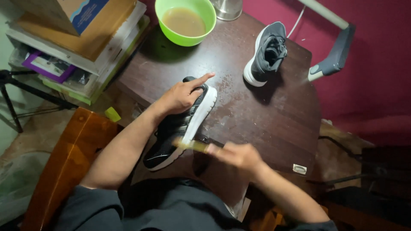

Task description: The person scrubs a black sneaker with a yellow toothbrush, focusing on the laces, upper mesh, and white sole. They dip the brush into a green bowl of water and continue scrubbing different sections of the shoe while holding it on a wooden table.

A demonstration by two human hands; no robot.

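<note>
Left hand (182, 96) steadies black shoe (180, 128); right hand (237, 155) grips brush (192, 145)

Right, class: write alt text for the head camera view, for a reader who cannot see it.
A person's left hand steadies a black shoe with a white sole on a wet dark table, while the blurred right hand holds a brush at its side. A second shoe and a green bowl of murky liquid sit farther back.
</note>
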